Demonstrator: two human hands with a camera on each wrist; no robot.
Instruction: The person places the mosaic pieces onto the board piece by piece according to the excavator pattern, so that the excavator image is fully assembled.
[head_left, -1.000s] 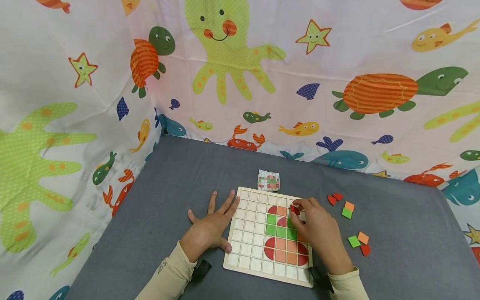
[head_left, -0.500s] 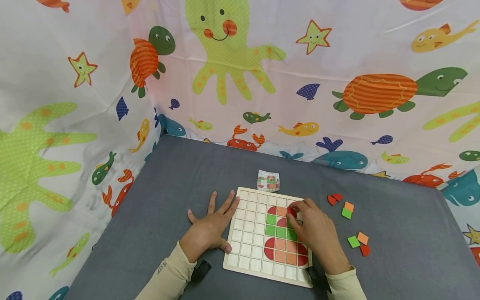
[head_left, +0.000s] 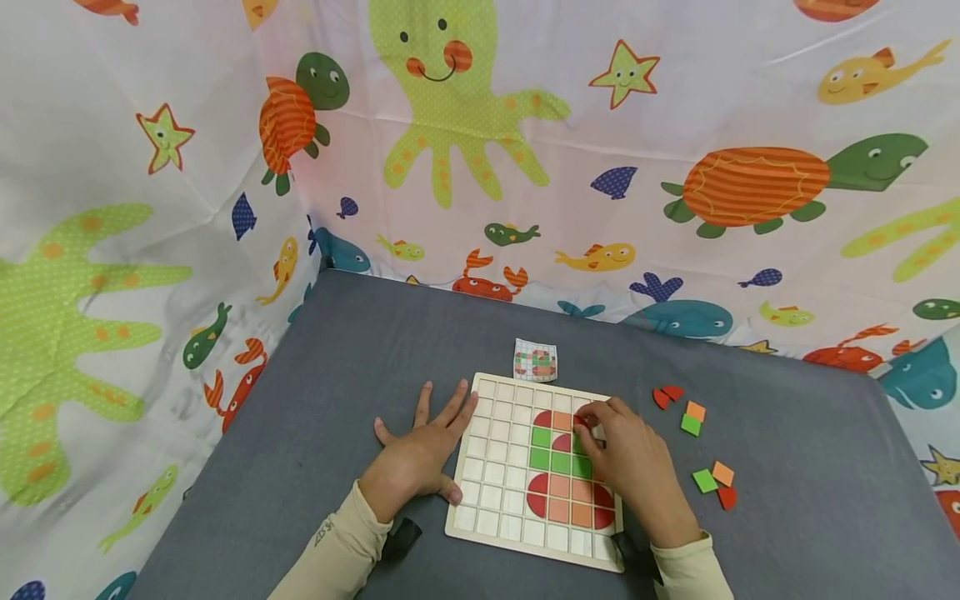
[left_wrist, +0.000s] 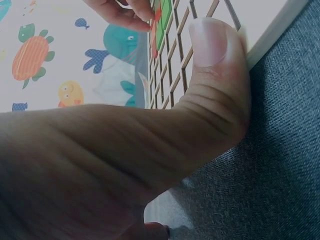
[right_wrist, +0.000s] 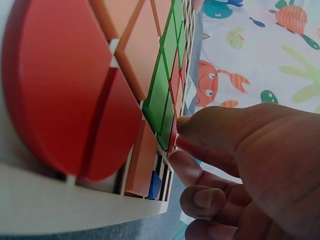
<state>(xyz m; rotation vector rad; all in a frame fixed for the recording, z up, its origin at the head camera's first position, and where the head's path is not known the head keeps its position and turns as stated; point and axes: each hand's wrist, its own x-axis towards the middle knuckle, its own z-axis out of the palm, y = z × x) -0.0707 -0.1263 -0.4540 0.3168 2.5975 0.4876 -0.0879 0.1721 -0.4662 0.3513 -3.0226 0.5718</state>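
Note:
A wooden grid board [head_left: 489, 523] lies on the grey cloth, with green, orange and red pieces set in its right half. My right hand [head_left: 636, 462] is over the upper right cells. Its thumb and index finger pinch a red quarter-circle piece [head_left: 578, 422] at a cell beside an orange square [head_left: 562, 421]; the fingers partly cover it. In the right wrist view, the fingertips meet at the red piece [right_wrist: 173, 139] past the green squares [right_wrist: 159, 92]. My left hand [head_left: 416, 462] rests with spread fingers at the board's left edge, its thumb [left_wrist: 212, 50] on the rim.
A small printed pattern card [head_left: 536, 361] lies behind the board. To the right are loose red quarter-circles [head_left: 661, 399], an orange square [head_left: 695, 411] touching a green square [head_left: 691, 425], and another loose group with a green square [head_left: 705, 481]. A sea-animal curtain [head_left: 480, 225] borders the cloth.
My right hand has shifted slightly left with the red quarter-circle piece, then stayed nearly still over the same cell. My left hand has not moved.

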